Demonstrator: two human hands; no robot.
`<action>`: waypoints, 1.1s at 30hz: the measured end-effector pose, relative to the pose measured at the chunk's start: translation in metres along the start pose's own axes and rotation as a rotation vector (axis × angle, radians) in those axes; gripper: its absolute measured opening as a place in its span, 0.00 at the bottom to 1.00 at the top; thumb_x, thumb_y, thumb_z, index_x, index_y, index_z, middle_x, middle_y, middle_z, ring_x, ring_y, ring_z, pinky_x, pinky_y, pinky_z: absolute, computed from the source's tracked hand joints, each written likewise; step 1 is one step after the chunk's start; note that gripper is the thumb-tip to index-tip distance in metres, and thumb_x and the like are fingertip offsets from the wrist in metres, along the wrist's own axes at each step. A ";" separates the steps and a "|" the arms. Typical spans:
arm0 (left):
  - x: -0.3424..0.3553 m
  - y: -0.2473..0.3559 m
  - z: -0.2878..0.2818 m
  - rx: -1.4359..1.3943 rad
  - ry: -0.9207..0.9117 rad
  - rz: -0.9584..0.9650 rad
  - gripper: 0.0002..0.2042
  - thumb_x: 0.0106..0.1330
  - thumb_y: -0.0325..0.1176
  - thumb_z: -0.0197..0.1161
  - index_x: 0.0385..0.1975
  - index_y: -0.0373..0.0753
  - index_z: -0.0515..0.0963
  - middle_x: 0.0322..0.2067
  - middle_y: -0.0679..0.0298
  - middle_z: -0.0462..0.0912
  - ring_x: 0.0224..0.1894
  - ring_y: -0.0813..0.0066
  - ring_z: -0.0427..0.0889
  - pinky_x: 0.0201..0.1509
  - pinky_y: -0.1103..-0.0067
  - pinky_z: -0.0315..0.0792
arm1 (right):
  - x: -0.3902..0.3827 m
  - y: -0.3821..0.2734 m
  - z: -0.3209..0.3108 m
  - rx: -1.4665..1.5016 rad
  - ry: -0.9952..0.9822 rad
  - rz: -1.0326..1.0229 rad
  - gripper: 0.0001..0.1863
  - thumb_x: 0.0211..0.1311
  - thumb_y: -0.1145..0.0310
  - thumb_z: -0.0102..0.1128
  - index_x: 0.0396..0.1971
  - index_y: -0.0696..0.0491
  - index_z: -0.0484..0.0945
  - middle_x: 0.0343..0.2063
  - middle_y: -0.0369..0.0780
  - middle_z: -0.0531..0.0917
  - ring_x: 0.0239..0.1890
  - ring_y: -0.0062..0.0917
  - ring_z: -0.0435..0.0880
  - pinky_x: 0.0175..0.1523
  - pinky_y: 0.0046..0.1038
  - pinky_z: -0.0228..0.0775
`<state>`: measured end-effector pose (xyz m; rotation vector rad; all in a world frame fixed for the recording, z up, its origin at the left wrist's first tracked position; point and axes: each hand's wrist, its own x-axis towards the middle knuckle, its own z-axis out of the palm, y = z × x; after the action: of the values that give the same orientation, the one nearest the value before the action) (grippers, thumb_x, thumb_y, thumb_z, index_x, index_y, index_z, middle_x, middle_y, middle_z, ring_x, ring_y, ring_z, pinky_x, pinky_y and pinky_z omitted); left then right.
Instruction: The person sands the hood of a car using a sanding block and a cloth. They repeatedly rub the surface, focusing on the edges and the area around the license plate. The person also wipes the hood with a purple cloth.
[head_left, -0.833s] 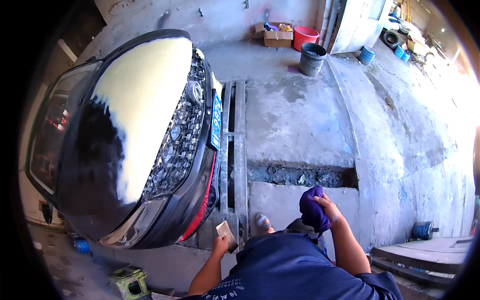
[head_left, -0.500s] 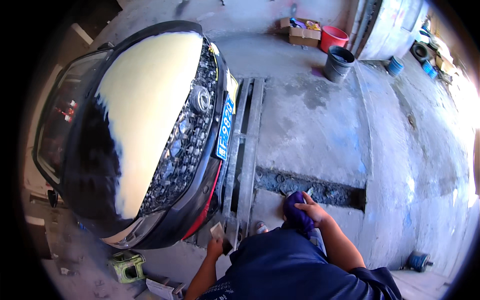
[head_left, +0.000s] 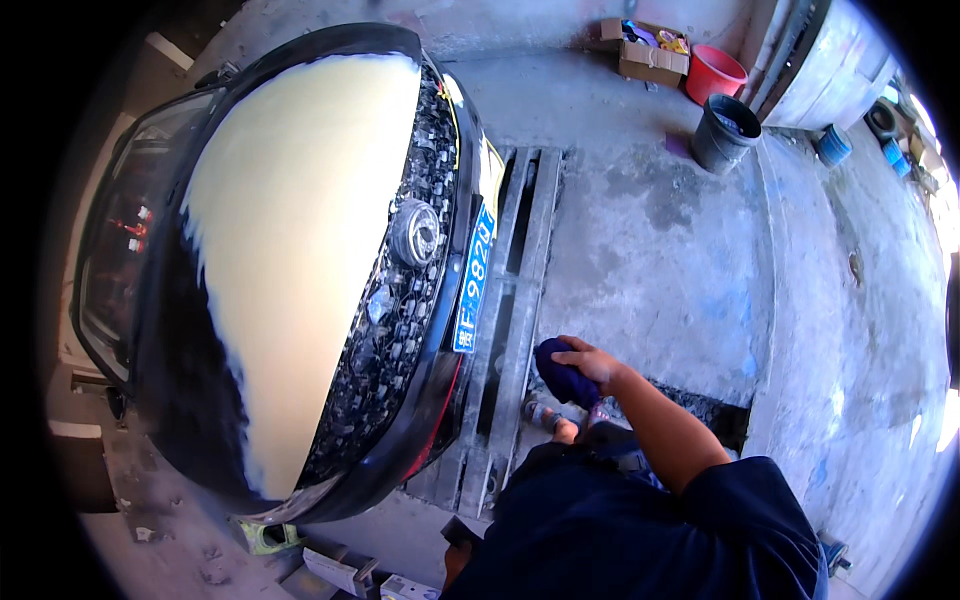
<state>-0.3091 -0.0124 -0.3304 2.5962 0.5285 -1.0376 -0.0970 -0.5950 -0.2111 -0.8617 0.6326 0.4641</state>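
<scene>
A bunched dark purple cloth (head_left: 566,378) hangs from my right hand (head_left: 594,364), which is closed round it in front of my body. Low down near the car's front corner, my left hand (head_left: 456,562) grips a small flat rectangular block (head_left: 461,532); its dark side shows, and my shirt hides part of the hand. To my left stands a black car (head_left: 165,350). A large cream-coloured coat with ragged edges (head_left: 300,210) covers much of its bonnet. Both hands are apart from the car.
Metal rails (head_left: 520,290) run along the floor before the bumper, near my foot (head_left: 562,430). Beyond stand a black bucket (head_left: 724,140), a red basin (head_left: 716,72) and a filled cardboard box (head_left: 650,64). A green stool (head_left: 268,537) sits below the car's near corner.
My right hand has moved forward and slightly left with the cloth. The left hand has come lower and closer to my body, still holding the block. I have shifted nearer the car.
</scene>
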 end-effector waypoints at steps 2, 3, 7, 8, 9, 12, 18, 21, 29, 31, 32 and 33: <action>0.005 0.015 0.002 -0.031 0.010 0.072 0.24 0.61 0.50 0.55 0.31 0.30 0.81 0.30 0.39 0.82 0.41 0.39 0.80 0.43 0.54 0.70 | 0.028 -0.015 0.001 -0.082 0.020 0.005 0.37 0.60 0.65 0.65 0.68 0.52 0.58 0.54 0.47 0.75 0.47 0.33 0.82 0.51 0.34 0.77; 0.000 0.023 0.000 -0.046 0.018 0.100 0.24 0.61 0.50 0.55 0.30 0.30 0.81 0.29 0.39 0.82 0.41 0.39 0.80 0.43 0.54 0.70 | 0.042 -0.023 -0.001 -0.112 0.026 0.010 0.37 0.60 0.64 0.65 0.67 0.52 0.59 0.54 0.47 0.75 0.48 0.32 0.82 0.51 0.33 0.77; -0.029 0.121 -0.061 -0.110 0.097 0.063 0.23 0.61 0.49 0.55 0.29 0.30 0.80 0.29 0.39 0.81 0.40 0.38 0.80 0.42 0.53 0.70 | 0.098 -0.077 -0.006 -0.203 0.121 -0.007 0.35 0.59 0.64 0.66 0.64 0.54 0.63 0.52 0.46 0.77 0.48 0.31 0.81 0.52 0.33 0.76; -0.034 0.144 -0.074 -0.129 0.132 0.009 0.22 0.62 0.49 0.55 0.29 0.30 0.80 0.29 0.40 0.81 0.40 0.38 0.80 0.41 0.53 0.70 | 0.116 -0.093 -0.010 -0.211 0.132 -0.009 0.34 0.58 0.65 0.66 0.64 0.54 0.64 0.52 0.46 0.77 0.48 0.31 0.81 0.52 0.33 0.76; -0.033 0.145 -0.079 -0.118 0.142 -0.010 0.22 0.62 0.48 0.55 0.30 0.30 0.80 0.30 0.41 0.82 0.39 0.39 0.80 0.41 0.54 0.70 | 0.137 -0.109 -0.010 -0.220 0.132 -0.008 0.34 0.58 0.65 0.67 0.63 0.54 0.65 0.52 0.45 0.77 0.49 0.31 0.81 0.52 0.33 0.76; -0.040 0.171 -0.091 -0.196 0.173 -0.094 0.17 0.63 0.43 0.56 0.35 0.32 0.81 0.32 0.49 0.85 0.37 0.46 0.83 0.39 0.56 0.72 | 0.201 -0.155 -0.016 -0.338 0.195 -0.082 0.33 0.56 0.67 0.66 0.62 0.55 0.66 0.52 0.46 0.78 0.49 0.32 0.80 0.53 0.33 0.76; -0.053 0.160 -0.036 0.189 -0.061 -0.194 0.18 0.61 0.46 0.60 0.32 0.34 0.79 0.33 0.44 0.82 0.40 0.36 0.79 0.42 0.54 0.72 | 0.322 -0.228 -0.015 -0.632 0.287 -0.234 0.32 0.51 0.65 0.65 0.59 0.50 0.71 0.49 0.47 0.80 0.49 0.33 0.81 0.53 0.32 0.75; -0.083 0.230 -0.034 -0.058 -0.010 -0.336 0.18 0.61 0.46 0.60 0.33 0.34 0.79 0.34 0.44 0.82 0.40 0.37 0.79 0.42 0.55 0.71 | 0.371 -0.252 -0.011 -0.717 0.262 -0.235 0.33 0.49 0.59 0.64 0.58 0.53 0.71 0.51 0.52 0.79 0.53 0.44 0.79 0.58 0.34 0.71; -0.112 0.281 -0.028 -0.126 -0.044 -0.454 0.17 0.60 0.45 0.61 0.35 0.34 0.78 0.35 0.45 0.81 0.41 0.38 0.78 0.44 0.56 0.71 | 0.435 -0.243 0.006 -1.067 0.490 -0.379 0.30 0.53 0.61 0.56 0.58 0.53 0.71 0.50 0.57 0.77 0.54 0.48 0.77 0.59 0.38 0.70; -0.117 0.275 -0.022 -0.135 -0.050 -0.475 0.17 0.60 0.45 0.61 0.35 0.34 0.77 0.35 0.45 0.81 0.41 0.39 0.78 0.44 0.56 0.71 | 0.424 -0.239 0.026 -1.094 0.489 -0.320 0.29 0.54 0.63 0.54 0.59 0.53 0.70 0.52 0.58 0.75 0.54 0.50 0.76 0.60 0.39 0.70; -0.119 0.271 -0.018 -0.134 -0.052 -0.479 0.17 0.60 0.45 0.61 0.35 0.34 0.77 0.36 0.45 0.81 0.41 0.39 0.78 0.44 0.56 0.71 | 0.416 -0.239 0.036 -1.101 0.463 -0.285 0.29 0.55 0.63 0.53 0.59 0.52 0.70 0.53 0.58 0.74 0.55 0.50 0.76 0.60 0.39 0.70; -0.114 0.266 -0.015 -0.141 -0.055 -0.473 0.17 0.60 0.44 0.61 0.36 0.34 0.77 0.36 0.45 0.81 0.41 0.39 0.78 0.44 0.57 0.71 | 0.409 -0.237 0.042 -1.107 0.454 -0.252 0.28 0.55 0.64 0.52 0.59 0.52 0.70 0.54 0.59 0.73 0.55 0.51 0.75 0.60 0.40 0.70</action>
<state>-0.2598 -0.2689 -0.2040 2.3625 1.1948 -1.1531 0.3576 -0.6467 -0.3373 -2.1137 0.6482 0.3711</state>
